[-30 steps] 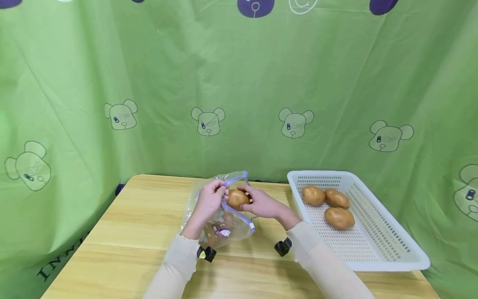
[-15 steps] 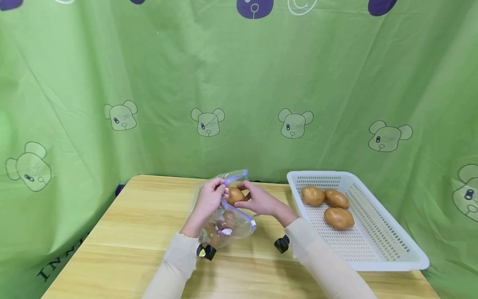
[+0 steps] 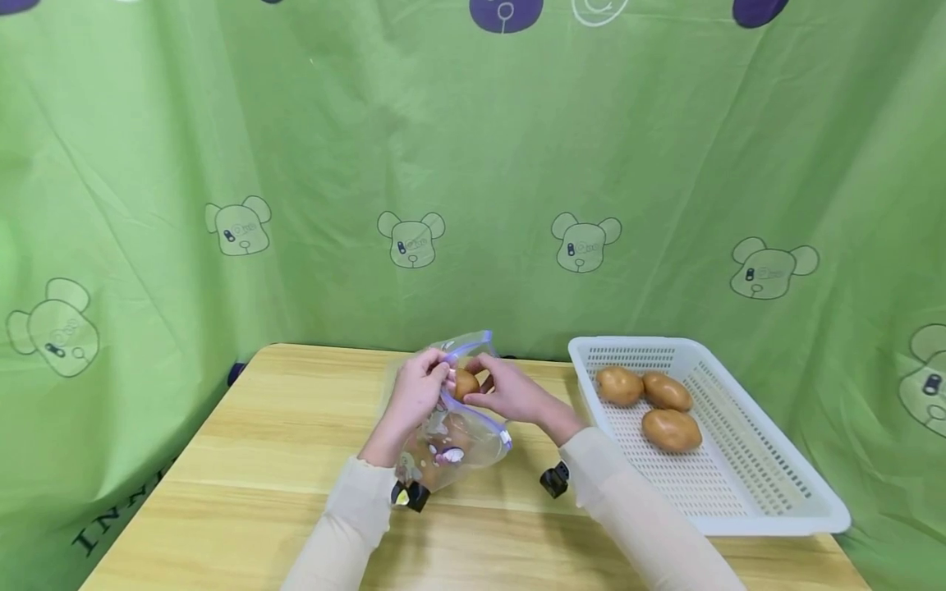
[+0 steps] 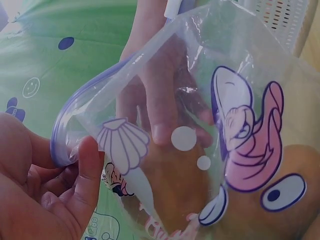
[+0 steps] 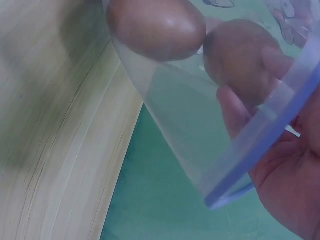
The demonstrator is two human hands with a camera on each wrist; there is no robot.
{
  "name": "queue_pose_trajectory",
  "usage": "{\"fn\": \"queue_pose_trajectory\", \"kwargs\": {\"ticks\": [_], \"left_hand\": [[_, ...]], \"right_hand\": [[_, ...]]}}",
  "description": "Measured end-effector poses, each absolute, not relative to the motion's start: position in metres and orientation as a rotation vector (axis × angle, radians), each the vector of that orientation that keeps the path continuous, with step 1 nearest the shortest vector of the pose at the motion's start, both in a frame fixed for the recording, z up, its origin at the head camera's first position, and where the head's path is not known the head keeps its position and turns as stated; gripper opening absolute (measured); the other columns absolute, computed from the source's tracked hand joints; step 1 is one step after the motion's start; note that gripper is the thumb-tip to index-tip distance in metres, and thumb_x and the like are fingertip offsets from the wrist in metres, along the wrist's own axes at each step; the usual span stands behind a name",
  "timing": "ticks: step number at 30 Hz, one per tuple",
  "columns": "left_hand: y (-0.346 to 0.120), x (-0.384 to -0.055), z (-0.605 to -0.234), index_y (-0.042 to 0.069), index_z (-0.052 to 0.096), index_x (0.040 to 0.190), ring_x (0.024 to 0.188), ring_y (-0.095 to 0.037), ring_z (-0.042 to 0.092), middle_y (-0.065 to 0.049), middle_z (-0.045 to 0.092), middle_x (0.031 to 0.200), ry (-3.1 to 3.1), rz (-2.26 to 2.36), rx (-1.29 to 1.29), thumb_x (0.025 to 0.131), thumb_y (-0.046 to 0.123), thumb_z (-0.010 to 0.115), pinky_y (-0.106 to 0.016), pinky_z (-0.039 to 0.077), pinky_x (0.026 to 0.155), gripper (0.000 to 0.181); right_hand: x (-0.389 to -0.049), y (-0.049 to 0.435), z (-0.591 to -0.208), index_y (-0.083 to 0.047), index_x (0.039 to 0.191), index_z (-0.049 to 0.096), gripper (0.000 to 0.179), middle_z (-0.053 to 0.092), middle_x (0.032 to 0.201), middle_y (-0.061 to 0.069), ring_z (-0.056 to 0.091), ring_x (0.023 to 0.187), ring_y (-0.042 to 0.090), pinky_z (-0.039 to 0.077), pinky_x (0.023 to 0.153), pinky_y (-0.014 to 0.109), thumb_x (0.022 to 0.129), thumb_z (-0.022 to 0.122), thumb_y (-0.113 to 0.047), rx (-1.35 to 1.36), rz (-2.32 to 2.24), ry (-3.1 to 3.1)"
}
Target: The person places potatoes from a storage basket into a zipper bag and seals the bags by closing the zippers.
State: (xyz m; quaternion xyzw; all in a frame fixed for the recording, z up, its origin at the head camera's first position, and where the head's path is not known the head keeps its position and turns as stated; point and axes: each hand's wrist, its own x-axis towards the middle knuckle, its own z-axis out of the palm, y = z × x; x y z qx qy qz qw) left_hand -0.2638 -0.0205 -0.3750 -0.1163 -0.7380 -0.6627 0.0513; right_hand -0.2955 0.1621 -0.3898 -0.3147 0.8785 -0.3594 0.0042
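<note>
A clear zip bag with a blue-violet zip edge and printed cartoon figures lies on the table, its mouth spread toward the right. My left hand pinches the bag's rim between thumb and fingers. Through the mouth reaches my right hand, its fingers and thumb around a brown potato. In the right wrist view that held potato shows through the plastic, touching another potato inside the bag. Printed shapes partly cover the bag's contents in the left wrist view.
On the right stands a white perforated plastic basket holding three potatoes. The wooden table ends at a green curtain with bear prints. A black wrist camera hangs beneath the right wrist.
My right hand has moved a little left with the potato, which has gone deeper into the bag's mouth. The left hand keeps its pinch on the rim. The basket's potatoes have stayed put.
</note>
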Motion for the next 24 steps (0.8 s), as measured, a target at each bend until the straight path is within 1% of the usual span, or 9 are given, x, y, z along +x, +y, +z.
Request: {"fn": "queue_pose_trajectory", "kwargs": {"ticks": [3,6,10,13,16,21,24], "left_hand": [[-0.02,-0.264,-0.374,-0.006,0.061,0.097,0.065,-0.014,0.057,-0.008,0.06,0.075,-2.256,-1.998,-0.374,0.096,0.003,0.048,-0.022,0.045,0.048,0.016],[-0.02,-0.264,-0.374,-0.004,0.062,0.096,0.064,-0.014,0.056,-0.007,0.06,0.074,-2.257,-1.987,-0.378,0.096,0.003,0.048,-0.022,0.045,0.047,0.016],[-0.02,-0.266,-0.376,-0.005,0.061,0.095,0.065,-0.013,0.057,-0.008,0.059,0.074,-2.234,-1.989,-0.401,0.096,0.001,0.047,-0.023,0.047,0.049,0.015],[-0.02,-0.268,-0.378,-0.009,0.06,0.097,0.068,-0.015,0.058,-0.013,0.06,0.078,-2.211,-2.002,-0.416,0.096,-0.001,0.047,-0.025,0.052,0.056,0.015],[-0.02,-0.27,-0.381,-0.01,0.06,0.097,0.071,-0.016,0.06,-0.016,0.061,0.081,-2.194,-2.025,-0.39,0.095,-0.002,0.047,-0.026,0.054,0.064,0.015],[-0.022,-0.271,-0.383,-0.006,0.061,0.094,0.07,-0.016,0.06,-0.014,0.061,0.081,-2.177,-2.063,-0.325,0.095,-0.001,0.049,-0.026,0.055,0.063,0.013],[-0.023,-0.27,-0.384,-0.006,0.061,0.094,0.07,-0.016,0.06,-0.017,0.061,0.083,-2.171,-2.089,-0.315,0.095,-0.001,0.049,-0.026,0.055,0.063,0.013]], "right_hand": [[-0.297,0.161,-0.39,-0.003,0.111,0.059,0.029,0.06,0.109,0.012,0.065,0.081,0.019,0.054,0.069,0.025,0.086,0.07,-0.012,-1.027,-1.084,2.787],[-0.298,0.16,-0.392,-0.004,0.11,0.061,0.024,0.06,0.111,0.013,0.065,0.083,0.021,0.054,0.071,0.026,0.087,0.067,-0.01,-1.057,-1.044,2.806],[-0.299,0.16,-0.394,0.0,0.111,0.06,0.025,0.06,0.113,0.016,0.065,0.087,0.026,0.054,0.075,0.027,0.087,0.065,-0.004,-1.063,-1.068,2.77],[-0.299,0.163,-0.394,0.002,0.112,0.059,0.026,0.06,0.112,0.018,0.065,0.089,0.028,0.054,0.076,0.028,0.087,0.064,-0.002,-1.076,-1.087,2.746],[-0.296,0.168,-0.391,0.002,0.113,0.059,0.026,0.06,0.111,0.02,0.065,0.091,0.027,0.054,0.078,0.029,0.088,0.063,-0.001,-1.103,-1.102,2.72],[-0.287,0.181,-0.375,0.002,0.113,0.06,0.026,0.063,0.109,0.019,0.065,0.092,0.025,0.054,0.08,0.03,0.088,0.064,-0.001,-1.112,-1.134,2.711],[-0.282,0.193,-0.363,0.002,0.113,0.061,0.027,0.064,0.108,0.016,0.065,0.092,0.023,0.054,0.08,0.029,0.087,0.065,-0.001,-1.069,-1.174,2.716]]}}
